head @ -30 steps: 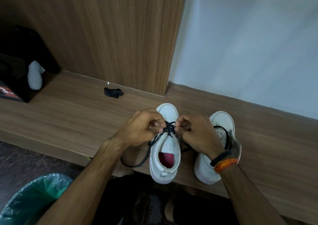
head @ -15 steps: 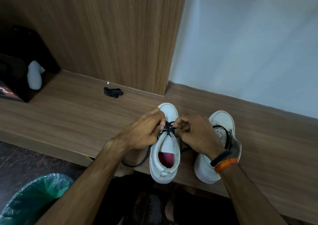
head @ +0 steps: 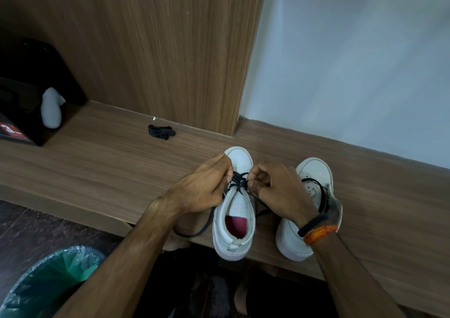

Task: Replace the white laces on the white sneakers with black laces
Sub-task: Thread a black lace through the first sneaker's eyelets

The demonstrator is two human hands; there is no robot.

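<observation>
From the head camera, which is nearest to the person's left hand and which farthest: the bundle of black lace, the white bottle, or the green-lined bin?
Measured from the left hand:
1. Bundle of black lace, on the wooden ledge, beyond the hand and to its left.
2. Green-lined bin, on the floor, lower left.
3. White bottle, far left by the black box.

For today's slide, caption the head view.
Both hands lace a white sneaker with black lace.

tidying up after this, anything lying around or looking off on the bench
A small bundle of black lace lies loose by the wooden panel. A tiny white scrap sits just behind it. A slack lace end droops over the bench edge.
</observation>
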